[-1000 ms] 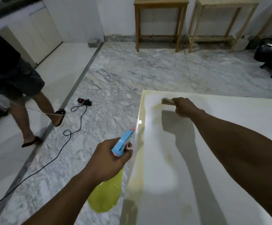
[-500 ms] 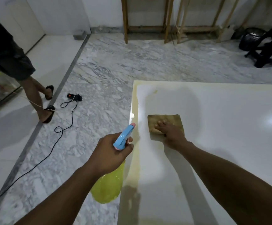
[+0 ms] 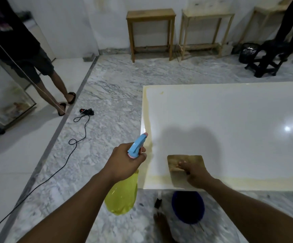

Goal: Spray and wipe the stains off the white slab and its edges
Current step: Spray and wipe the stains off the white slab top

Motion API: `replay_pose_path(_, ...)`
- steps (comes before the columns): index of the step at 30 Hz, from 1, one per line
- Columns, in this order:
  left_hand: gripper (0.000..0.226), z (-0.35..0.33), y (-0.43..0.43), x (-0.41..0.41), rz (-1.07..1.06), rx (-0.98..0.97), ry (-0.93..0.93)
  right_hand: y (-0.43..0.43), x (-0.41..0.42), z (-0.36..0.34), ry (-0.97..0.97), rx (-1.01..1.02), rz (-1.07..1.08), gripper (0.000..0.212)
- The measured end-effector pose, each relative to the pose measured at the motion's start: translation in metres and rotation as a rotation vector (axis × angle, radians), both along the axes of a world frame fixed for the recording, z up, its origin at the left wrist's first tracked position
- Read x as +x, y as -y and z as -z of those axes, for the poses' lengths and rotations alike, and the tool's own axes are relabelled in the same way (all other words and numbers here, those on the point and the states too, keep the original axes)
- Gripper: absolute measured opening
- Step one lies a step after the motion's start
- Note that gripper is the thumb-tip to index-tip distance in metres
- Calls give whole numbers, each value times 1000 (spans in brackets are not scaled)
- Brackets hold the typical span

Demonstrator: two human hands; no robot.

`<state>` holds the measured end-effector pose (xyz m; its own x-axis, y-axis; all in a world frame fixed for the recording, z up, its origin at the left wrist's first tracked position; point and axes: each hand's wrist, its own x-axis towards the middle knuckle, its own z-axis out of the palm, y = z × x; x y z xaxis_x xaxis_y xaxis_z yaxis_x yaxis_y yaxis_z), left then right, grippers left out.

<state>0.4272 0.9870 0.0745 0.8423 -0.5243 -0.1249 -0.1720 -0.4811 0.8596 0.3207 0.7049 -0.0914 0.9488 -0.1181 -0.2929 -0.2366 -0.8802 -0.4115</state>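
- The white slab [image 3: 229,128] fills my view from 2 to 4 o'clock. Its near-left corner sits just beyond my hands, and I judge this step to be wiping that corner.
- A yellowish stain band [image 3: 238,181] runs along the near edge, with more up the left edge toward 12 o'clock. I'd drag each stroke right over the lip, overlapping passes, so the residue leaves the slab.
- The spray bottle [image 3: 123,195], yellow with a blue head, hangs at 6 o'clock off the slab's left side. My left hand [image 3: 124,162] is clenched round its neck with the nozzle aimed at 1 o'clock, so I'd turn it onto the band before squeezing.
- The brown cloth [image 3: 186,161] lies flat at 5 o'clock, just inside the near edge. My right hand [image 3: 194,172] presses it with flat fingers, not gripping.
- The slab is glossy and mirrors a lamp, so wet patches should show.
- The grey marble floor [image 3: 107,106] surrounds the slab.
- Two wooden stools [image 3: 151,32] stand against the wall at 12 o'clock, and a person [image 3: 28,55] stands at 10.
- A blue bucket [image 3: 187,207] sits under the near edge.
- A black cable [image 3: 79,137] trails across the floor at 9.
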Motion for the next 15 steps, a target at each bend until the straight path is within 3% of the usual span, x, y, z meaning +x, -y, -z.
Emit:
replay_pose_path(4,21,-21,-5,11,17,-9,23,7,18,-65,-65,331,296,29)
replay_pose_path(9,14,-23,12,65,41,-24,64,50,102,-108,-306,654,490,25)
replay_pose_path(12,12,-9,29,110,69,-17,80,75,178,-118,-406,641,435,26)
replay_pose_path(15,7,11,48,167,84,-13,62,100,277,-120,-247,487,382,31)
